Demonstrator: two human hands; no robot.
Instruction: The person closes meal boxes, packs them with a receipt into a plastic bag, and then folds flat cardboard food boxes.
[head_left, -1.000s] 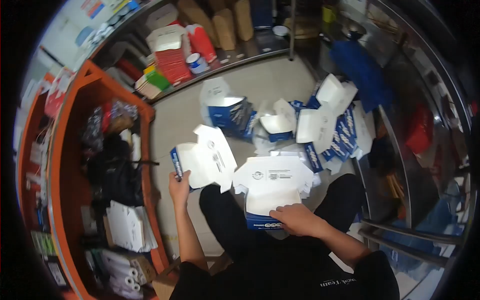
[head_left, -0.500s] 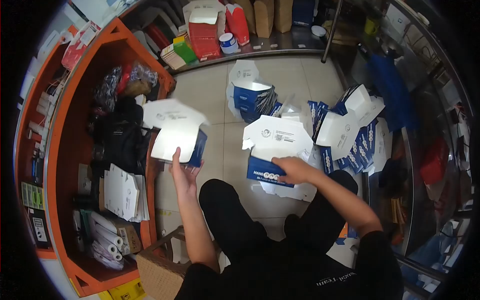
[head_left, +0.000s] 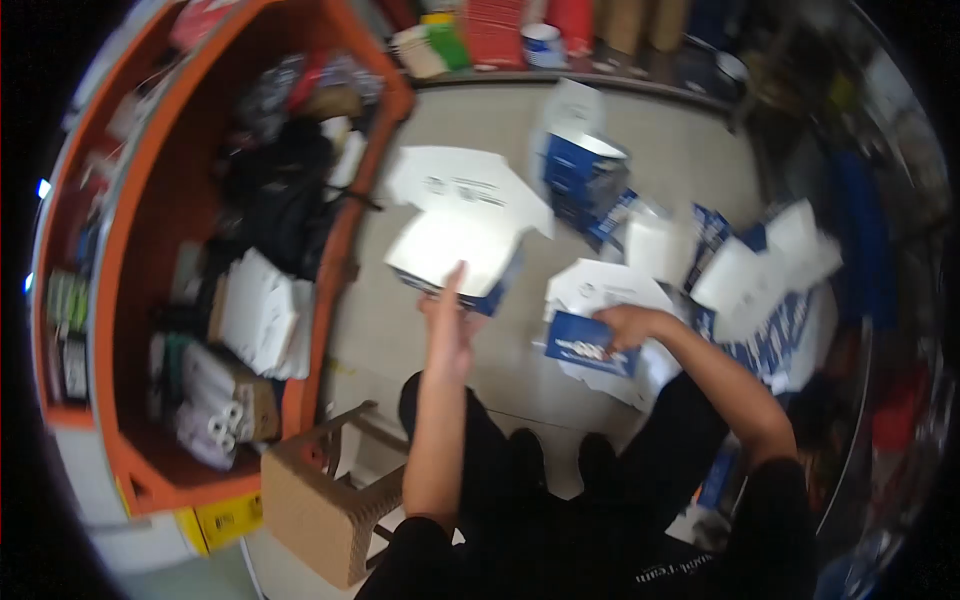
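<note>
My left hand (head_left: 450, 330) grips an open-lidded blue-and-white paper food box (head_left: 465, 240), its thumb over the white inner side and the other fingers beneath. The box is raised in front of me, its printed white lid flap spread outward. To the right, my right hand (head_left: 632, 328) is closed on the blue front wall of a second food box (head_left: 578, 342), whose white lid flap stands up behind. Both boxes are blurred. Beyond them on the floor stands a nested stack of blue food boxes (head_left: 580, 175) with a white flap at the top.
More blue-and-white boxes (head_left: 745, 290) lie piled at right on the tiled floor (head_left: 450, 120). An orange cabinet (head_left: 335, 260) at left holds bags, rolls and flat white card (head_left: 260, 315). A woven stool (head_left: 310, 510) stands by my left side. Red cartons (head_left: 490, 30) line the back shelf.
The view has swung, so the surroundings appear further right. The left-hand box has turned slightly, and the gap between the two boxes looks smaller. Both hands keep their holds.
</note>
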